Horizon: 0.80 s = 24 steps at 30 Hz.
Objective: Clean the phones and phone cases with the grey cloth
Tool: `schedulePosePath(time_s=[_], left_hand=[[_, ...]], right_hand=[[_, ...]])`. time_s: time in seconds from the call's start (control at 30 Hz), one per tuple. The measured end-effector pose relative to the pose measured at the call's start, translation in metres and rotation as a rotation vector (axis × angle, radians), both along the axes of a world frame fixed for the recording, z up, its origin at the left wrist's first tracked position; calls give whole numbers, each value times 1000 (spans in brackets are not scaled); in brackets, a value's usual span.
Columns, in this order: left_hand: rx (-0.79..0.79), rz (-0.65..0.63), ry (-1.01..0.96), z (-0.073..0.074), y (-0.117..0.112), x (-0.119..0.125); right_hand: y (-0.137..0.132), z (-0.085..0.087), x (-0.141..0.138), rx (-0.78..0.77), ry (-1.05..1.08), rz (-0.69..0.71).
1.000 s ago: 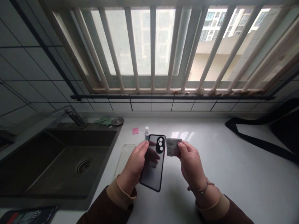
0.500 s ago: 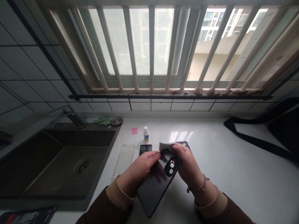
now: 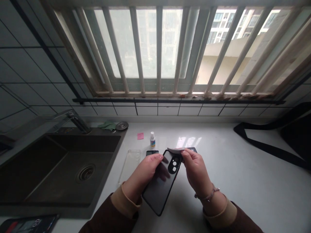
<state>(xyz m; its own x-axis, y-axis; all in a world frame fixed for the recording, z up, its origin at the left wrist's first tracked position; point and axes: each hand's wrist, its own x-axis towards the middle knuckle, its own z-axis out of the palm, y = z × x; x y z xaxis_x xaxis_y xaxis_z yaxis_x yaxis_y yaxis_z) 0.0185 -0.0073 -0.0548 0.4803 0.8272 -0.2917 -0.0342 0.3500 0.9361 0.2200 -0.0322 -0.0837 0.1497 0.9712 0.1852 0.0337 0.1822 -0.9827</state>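
Observation:
A dark translucent phone case (image 3: 157,191) with a black rim and a camera cutout is held tilted above the counter. My left hand (image 3: 148,166) grips its left edge, thumb on the near face and fingers showing dimly through the case. At the upper right corner, my right hand (image 3: 195,166) pinches a pale grey cloth (image 3: 176,150) against the case's top edge. Behind the left hand lies a dark phone (image 3: 152,152), mostly covered. Part of another dark flat item (image 3: 192,149) shows behind the right hand. A clear phone case (image 3: 130,163) lies left of my left hand.
A small white spray bottle (image 3: 152,139) stands beyond the hands, beside a pink sticky note (image 3: 140,136). On the left is a sink (image 3: 60,168) with a faucet (image 3: 76,121), a green cloth (image 3: 107,126) and a metal strainer (image 3: 121,125). A black strap (image 3: 252,140) lies right.
The dark case has shifted slightly left and up, turning a little more upright. My right hand has moved with the cloth along the top edge, and the cloth now looks flatter.

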Motion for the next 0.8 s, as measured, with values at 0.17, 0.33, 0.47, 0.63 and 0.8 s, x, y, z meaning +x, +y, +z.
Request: schedulePosePath(time_s=[0.17, 0.33, 0.47, 0.63, 0.8], left_hand=[[49, 108, 51, 0, 3, -1], [69, 201, 71, 4, 2, 0], [45, 262, 81, 5, 0, 1], [45, 396, 42, -3, 0, 1], [53, 458, -53, -17, 2, 2]], right_hand=[[-5, 8, 0, 55, -102, -69], [-8, 16, -4, 239, -269, -119], [-12, 22, -10, 390, -379, -112], [-17, 25, -15, 497, -486, -60], [-18, 28, -19, 631, -559, 17]])
